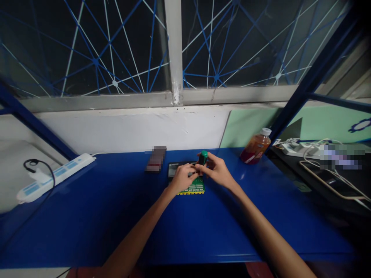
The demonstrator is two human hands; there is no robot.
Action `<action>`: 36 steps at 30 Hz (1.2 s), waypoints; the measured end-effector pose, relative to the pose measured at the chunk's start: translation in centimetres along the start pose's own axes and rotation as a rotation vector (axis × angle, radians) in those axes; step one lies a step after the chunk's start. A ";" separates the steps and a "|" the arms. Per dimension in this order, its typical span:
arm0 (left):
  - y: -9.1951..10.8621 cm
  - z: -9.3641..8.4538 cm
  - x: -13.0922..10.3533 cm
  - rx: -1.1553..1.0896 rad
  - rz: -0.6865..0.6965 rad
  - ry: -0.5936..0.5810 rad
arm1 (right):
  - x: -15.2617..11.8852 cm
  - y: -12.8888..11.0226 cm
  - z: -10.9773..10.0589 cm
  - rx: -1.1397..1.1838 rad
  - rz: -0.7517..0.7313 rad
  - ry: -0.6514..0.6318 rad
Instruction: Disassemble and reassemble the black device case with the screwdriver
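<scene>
My right hand [218, 170] is closed round a screwdriver [204, 156] with a green and black handle. The tool stands nearly upright, and its tip is hidden behind my fingers. Under my hands lies a green circuit board [196, 188] with rows of pale parts and a yellow front edge. A dark, screen-like part [173, 170] sits along its back left. My left hand [183, 177] rests over the board, its fingers bent and meeting my right fingertips near the screwdriver's lower end. What those left fingers pinch, if anything, is hidden.
On the blue table [197, 231], a dark blurred-out object [155, 159] lies left of the board. A bottle of reddish drink [255, 147] stands at the back right. A white power strip [58, 177] with a black cable lies at the left. Cables [333, 170] clutter a dark surface at the right.
</scene>
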State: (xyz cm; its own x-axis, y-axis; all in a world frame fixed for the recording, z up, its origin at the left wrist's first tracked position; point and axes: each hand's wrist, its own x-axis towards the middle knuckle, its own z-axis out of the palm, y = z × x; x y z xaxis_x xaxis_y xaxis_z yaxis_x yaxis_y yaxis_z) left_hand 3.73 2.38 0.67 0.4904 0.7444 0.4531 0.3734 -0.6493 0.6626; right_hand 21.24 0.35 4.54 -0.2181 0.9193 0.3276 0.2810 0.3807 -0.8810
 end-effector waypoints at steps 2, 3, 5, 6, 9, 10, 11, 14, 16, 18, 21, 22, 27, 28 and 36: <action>0.1 0.0 -0.1 0.014 0.012 0.007 | 0.0 0.3 0.1 0.008 0.017 0.008; 0.2 0.0 -0.1 0.024 0.019 0.007 | -0.1 0.4 0.1 0.009 0.024 0.009; 0.3 0.0 -0.2 0.060 0.019 -0.009 | -0.1 0.4 0.1 0.015 0.031 0.003; 0.4 -0.1 -0.2 0.082 0.013 -0.025 | -0.1 0.4 0.1 0.019 0.031 -0.004; 0.3 -0.1 -0.3 0.126 -0.016 -0.060 | -0.2 0.2 0.1 0.027 0.028 -0.020; 0.3 0.0 -0.3 0.126 -0.024 -0.058 | -0.2 0.3 0.1 0.026 0.026 -0.020; 0.2 0.0 -0.3 0.121 -0.029 -0.048 | -0.2 0.3 0.0 0.023 0.024 -0.018; -0.1 0.3 -0.3 0.082 -0.037 -0.009 | -0.2 0.7 0.0 -0.002 0.030 -0.006; -0.1 0.4 -0.3 0.062 -0.032 0.006 | -0.2 0.9 0.1 -0.018 0.033 0.001; -0.1 0.4 -0.3 0.066 -0.024 0.005 | -0.2 1.0 0.1 -0.025 0.031 0.006; 0.0 0.4 -0.4 0.085 -0.010 -0.025 | -0.2 0.9 0.1 -0.030 0.026 0.006; 0.0 0.4 -0.4 0.091 -0.009 -0.034 | -0.2 0.8 0.2 -0.035 0.025 0.007; -0.2 0.4 -0.5 0.092 -0.030 -0.017 | -0.2 0.6 0.2 -0.076 0.006 0.013; -0.2 0.4 -0.5 0.090 -0.033 -0.012 | -0.2 0.6 0.2 -0.082 0.004 0.009; -0.3 0.5 -0.5 0.071 0.037 -0.017 | -0.3 1.0 0.1 -0.035 0.019 0.017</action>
State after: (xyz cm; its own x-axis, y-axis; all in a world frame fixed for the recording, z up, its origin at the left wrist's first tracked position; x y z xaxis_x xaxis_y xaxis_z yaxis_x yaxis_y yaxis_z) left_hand 3.77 2.14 0.00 0.5184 0.7171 0.4659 0.4092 -0.6864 0.6012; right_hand 21.48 0.39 3.54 -0.1968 0.9279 0.3165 0.3178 0.3658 -0.8748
